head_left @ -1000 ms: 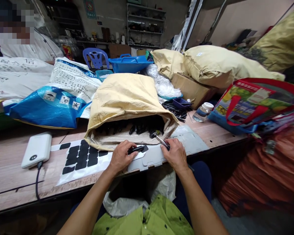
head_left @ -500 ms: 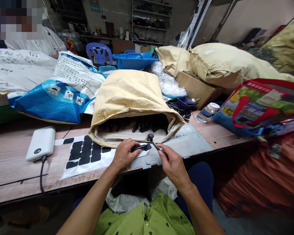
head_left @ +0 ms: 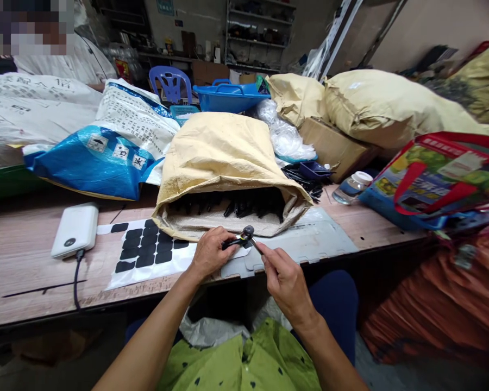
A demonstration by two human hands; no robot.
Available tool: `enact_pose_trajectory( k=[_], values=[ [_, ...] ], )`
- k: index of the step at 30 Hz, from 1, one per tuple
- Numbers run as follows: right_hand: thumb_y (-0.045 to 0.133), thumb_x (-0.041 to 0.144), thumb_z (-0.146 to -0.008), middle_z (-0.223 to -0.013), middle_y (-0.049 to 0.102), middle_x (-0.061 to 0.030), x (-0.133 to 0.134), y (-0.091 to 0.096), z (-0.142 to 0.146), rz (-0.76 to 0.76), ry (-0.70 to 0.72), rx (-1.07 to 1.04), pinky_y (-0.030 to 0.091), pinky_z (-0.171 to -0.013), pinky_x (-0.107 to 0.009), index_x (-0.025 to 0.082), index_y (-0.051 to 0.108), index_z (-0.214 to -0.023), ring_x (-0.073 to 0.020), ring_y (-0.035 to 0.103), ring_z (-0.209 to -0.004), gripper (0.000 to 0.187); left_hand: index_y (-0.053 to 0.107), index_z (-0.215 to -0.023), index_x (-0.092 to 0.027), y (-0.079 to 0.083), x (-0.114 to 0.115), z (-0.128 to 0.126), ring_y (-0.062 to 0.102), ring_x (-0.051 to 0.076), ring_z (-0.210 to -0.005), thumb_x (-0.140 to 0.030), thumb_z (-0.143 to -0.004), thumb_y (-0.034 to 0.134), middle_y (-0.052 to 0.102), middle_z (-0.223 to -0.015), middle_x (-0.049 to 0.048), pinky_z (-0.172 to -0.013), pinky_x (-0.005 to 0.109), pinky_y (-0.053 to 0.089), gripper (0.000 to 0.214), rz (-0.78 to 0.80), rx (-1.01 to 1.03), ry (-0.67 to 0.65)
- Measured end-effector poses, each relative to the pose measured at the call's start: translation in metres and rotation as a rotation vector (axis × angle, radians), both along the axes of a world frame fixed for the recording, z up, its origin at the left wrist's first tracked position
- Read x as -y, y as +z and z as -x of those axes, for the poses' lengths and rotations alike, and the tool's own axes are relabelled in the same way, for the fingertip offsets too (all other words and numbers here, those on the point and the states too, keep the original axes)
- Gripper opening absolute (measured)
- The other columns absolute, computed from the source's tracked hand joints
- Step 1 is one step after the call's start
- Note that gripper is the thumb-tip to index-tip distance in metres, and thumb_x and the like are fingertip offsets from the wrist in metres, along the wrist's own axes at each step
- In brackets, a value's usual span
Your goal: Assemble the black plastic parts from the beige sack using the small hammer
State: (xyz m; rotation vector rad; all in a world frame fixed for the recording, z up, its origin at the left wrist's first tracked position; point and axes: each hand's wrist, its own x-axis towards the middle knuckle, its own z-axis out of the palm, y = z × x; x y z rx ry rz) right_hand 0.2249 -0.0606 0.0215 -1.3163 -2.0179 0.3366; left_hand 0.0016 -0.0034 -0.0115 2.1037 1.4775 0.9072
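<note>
My left hand [head_left: 209, 253] is closed on a slim black plastic part [head_left: 233, 242] near the table's front edge. My right hand [head_left: 283, 276] pinches the shaft of a small metal tool [head_left: 250, 238] whose round dark head meets the end of that black part. Both hands hover over a grey sheet [head_left: 297, 243] lying on the wooden table [head_left: 24, 271]. Just behind them a tan sack [head_left: 220, 157] lies open on its side, with several black parts [head_left: 236, 207] showing in its mouth. A white sheet of black adhesive pads [head_left: 144, 251] lies left of my left hand.
A white power bank [head_left: 75, 230] with a cable sits at the left. Blue-and-white sacks [head_left: 101, 146], more tan sacks [head_left: 375, 106], a blue basket [head_left: 228, 96], a clear jar [head_left: 352, 187] and a red-handled bag [head_left: 436, 174] crowd the back and right. Another person sits at the far left.
My right hand lifted off the table and swung the metal tool leftward until its head reached the black part in my left hand. The view shifted slightly.
</note>
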Motion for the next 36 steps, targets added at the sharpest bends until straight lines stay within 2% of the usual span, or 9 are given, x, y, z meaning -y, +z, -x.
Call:
enact_pose_trajectory(
  k=[9,13,16,18,22,27,33,36],
  values=[
    [0.042,0.018,-0.104,-0.094,0.066,-0.0064,0.002,-0.002,0.01,0.027,0.05,0.013,0.054,-0.081,-0.029,0.024,0.062,-0.139,-0.0187,0.066,-0.085,0.041,0.074,-0.095,-0.023,0.004,0.001,-0.002,0.06,0.021,-0.09,-0.022,-0.083,0.074,0.066,-0.086,0.0015,-0.08,0.032,0.043,0.012,0.002,-0.007,0.019],
    [0.048,0.025,-0.103,-0.104,0.07,-0.0076,-0.013,0.001,-0.003,-0.03,-0.094,0.028,0.052,-0.087,-0.032,0.025,0.065,-0.135,-0.0218,0.067,-0.096,0.036,0.074,-0.101,-0.023,0.003,0.0,0.0,0.06,0.021,-0.089,-0.024,-0.084,0.072,0.068,-0.088,0.0019,-0.082,0.034,0.044,0.017,0.021,-0.01,0.013],
    [0.051,0.023,-0.1,-0.099,0.07,-0.0073,-0.033,-0.001,-0.02,-0.077,-0.227,0.14,0.05,-0.082,-0.033,0.025,0.069,-0.128,-0.0229,0.065,-0.094,0.033,0.074,-0.103,-0.023,0.002,0.0,0.003,0.061,0.023,-0.095,-0.03,-0.091,0.065,0.07,-0.094,0.0034,-0.084,0.035,0.045,0.016,0.032,0.014,-0.008],
    [0.051,0.018,-0.097,-0.093,0.068,-0.0068,-0.045,-0.008,-0.03,-0.095,-0.262,0.215,0.047,-0.077,-0.033,0.025,0.071,-0.124,-0.0225,0.062,-0.088,0.034,0.074,-0.105,-0.024,0.001,0.0,0.004,0.062,0.023,-0.099,-0.033,-0.096,0.059,0.071,-0.098,0.0037,-0.087,0.035,0.045,0.019,0.036,0.035,-0.024],
    [0.052,0.014,-0.095,-0.088,0.064,-0.0074,-0.056,-0.021,-0.037,-0.129,-0.303,0.308,0.041,-0.075,-0.033,0.023,0.073,-0.122,-0.0234,0.054,-0.085,0.036,0.075,-0.103,-0.024,-0.001,-0.001,0.005,0.061,0.022,-0.098,-0.035,-0.1,0.052,0.07,-0.097,0.0038,-0.087,0.035,0.045,0.026,0.037,0.03,-0.026],
    [0.054,0.012,-0.095,-0.101,0.063,-0.0099,-0.054,-0.027,-0.03,-0.122,-0.358,0.337,0.035,-0.074,-0.035,0.024,0.072,-0.123,-0.0248,0.05,-0.09,0.036,0.074,-0.098,-0.023,-0.001,-0.001,0.004,0.059,0.021,-0.095,-0.038,-0.104,0.044,0.067,-0.093,0.0039,-0.086,0.034,0.043,0.034,0.039,-0.007,-0.024],
    [0.056,0.014,-0.094,-0.099,0.065,-0.0097,-0.054,-0.025,-0.028,-0.142,-0.356,0.345,0.036,-0.074,-0.036,0.021,0.07,-0.122,-0.0254,0.052,-0.09,0.032,0.072,-0.096,-0.022,-0.003,-0.002,0.004,0.058,0.021,-0.093,-0.039,-0.105,0.042,0.065,-0.093,0.004,-0.085,0.034,0.042,0.036,0.034,-0.039,-0.032],
    [0.057,0.017,-0.093,-0.103,0.066,-0.0105,-0.053,-0.017,-0.022,-0.17,-0.329,0.25,0.041,-0.082,-0.038,0.021,0.072,-0.118,-0.0274,0.054,-0.098,0.029,0.071,-0.096,-0.023,-0.003,-0.003,0.005,0.057,0.021,-0.093,-0.039,-0.105,0.04,0.065,-0.092,0.0037,-0.085,0.034,0.042,0.036,0.034,-0.048,-0.036]
  ],
)
